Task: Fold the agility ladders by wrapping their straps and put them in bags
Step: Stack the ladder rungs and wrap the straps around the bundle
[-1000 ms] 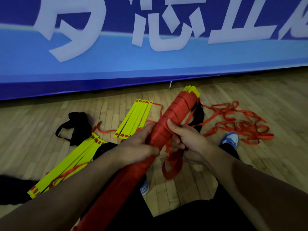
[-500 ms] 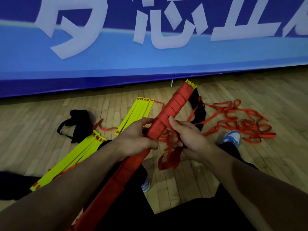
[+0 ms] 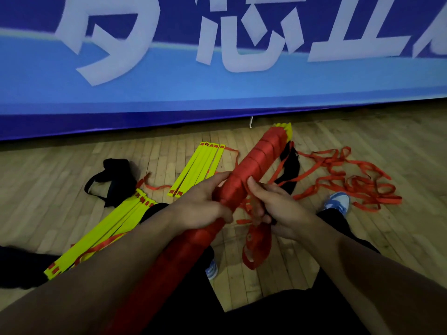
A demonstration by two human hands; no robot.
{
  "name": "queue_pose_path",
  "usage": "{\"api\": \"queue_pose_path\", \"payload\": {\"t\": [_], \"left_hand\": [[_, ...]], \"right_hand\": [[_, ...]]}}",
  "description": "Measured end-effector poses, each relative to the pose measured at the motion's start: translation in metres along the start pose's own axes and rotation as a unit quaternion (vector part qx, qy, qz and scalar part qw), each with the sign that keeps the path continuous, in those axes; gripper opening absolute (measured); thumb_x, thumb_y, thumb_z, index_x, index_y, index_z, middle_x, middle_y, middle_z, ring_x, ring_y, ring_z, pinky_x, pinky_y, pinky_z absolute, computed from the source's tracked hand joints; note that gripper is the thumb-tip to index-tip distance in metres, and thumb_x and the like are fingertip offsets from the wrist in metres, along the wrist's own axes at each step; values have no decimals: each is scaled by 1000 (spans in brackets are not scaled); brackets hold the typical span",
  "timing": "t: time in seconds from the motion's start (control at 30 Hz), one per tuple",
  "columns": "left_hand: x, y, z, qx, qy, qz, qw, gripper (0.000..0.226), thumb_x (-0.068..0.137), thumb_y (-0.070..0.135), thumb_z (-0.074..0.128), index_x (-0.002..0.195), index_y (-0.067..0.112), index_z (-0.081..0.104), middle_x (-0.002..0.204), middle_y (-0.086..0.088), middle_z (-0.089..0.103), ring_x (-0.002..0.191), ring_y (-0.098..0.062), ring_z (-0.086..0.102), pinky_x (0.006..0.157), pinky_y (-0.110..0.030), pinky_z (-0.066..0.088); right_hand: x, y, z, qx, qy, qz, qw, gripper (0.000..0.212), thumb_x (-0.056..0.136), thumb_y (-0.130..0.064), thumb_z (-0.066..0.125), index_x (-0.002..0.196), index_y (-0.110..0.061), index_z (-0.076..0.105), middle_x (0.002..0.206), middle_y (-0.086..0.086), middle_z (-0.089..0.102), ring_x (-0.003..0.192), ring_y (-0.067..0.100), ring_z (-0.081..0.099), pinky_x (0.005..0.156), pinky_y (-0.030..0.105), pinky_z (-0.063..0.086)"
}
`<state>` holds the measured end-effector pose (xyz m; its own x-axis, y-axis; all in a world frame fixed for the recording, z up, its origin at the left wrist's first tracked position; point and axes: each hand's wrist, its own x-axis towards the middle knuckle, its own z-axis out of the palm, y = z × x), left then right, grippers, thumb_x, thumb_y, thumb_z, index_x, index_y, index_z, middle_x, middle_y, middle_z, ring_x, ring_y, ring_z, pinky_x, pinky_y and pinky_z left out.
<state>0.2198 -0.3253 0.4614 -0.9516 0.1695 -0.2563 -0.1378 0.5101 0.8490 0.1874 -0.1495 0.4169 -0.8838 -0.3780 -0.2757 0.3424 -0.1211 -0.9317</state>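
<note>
1. Over the lap, the left hand (image 3: 203, 206) grips the strap-wrapped ladder (image 3: 251, 170); the right hand (image 3: 273, 206) pinches its loose strap tail (image 3: 256, 240).
2. 2 unwrapped ladders (image 3: 198, 168) and a black bag (image 3: 113, 180) lie on the floor (image 3: 362, 238); bagging remains.

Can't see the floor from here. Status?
Left hand grips wrapped ladder. Right hand holds loose strap. Nothing blocking.

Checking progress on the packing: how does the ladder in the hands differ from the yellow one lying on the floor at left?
The held ladder is wound in red strap along its length, only yellow tips showing; the floor ladder has bare rungs and loose strap. The held ladder is gripped by the left hand and right hand and angled up; the floor ladder lies flat, untouched. Both have yellow rungs and red strap.
</note>
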Motion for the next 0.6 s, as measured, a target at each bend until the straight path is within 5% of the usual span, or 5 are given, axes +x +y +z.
{"api": "queue_pose_path", "payload": {"t": [0.1,0.23,0.3,0.47,0.6], "left_hand": [[-1,2,1,-73,-15,-39,996,85,78,2,76,145,37,36,99,-4,71,77,-17,72,71,-33,59],[-2,5,18,354,15,8,935,119,75,53,77,156,21,-4,134,-4,46,116,-24,58,92,-37,50],[-1,-2,23,453,53,-1,890,121,78,47,75,154,23,-15,139,-7,36,118,-33,55,88,-43,51],[5,-13,-1,150,78,8,986,98,69,11,77,148,38,25,100,-5,67,75,-16,66,69,-28,55],[1,-9,-6,-94,11,-32,995,78,67,-5,70,131,34,48,95,-25,69,70,-30,64,68,-49,57]], "right_hand": [[-2,0,4,61,2,11,998,35,80,-43,64,79,-9,56,42,-1,38,31,7,29,40,20,33],[1,0,16,8,81,-17,997,36,89,-39,69,66,-15,56,45,0,41,36,10,34,38,20,32],[3,-1,19,-15,92,-31,995,33,92,-39,68,73,-14,58,48,-1,46,38,9,39,39,20,32],[4,-2,7,-45,28,-42,998,29,100,-32,55,90,-6,63,47,1,49,34,10,38,38,21,33],[7,-2,9,-14,-3,-21,1000,33,96,-38,57,90,-5,61,47,2,45,34,11,34,42,24,36]]}}
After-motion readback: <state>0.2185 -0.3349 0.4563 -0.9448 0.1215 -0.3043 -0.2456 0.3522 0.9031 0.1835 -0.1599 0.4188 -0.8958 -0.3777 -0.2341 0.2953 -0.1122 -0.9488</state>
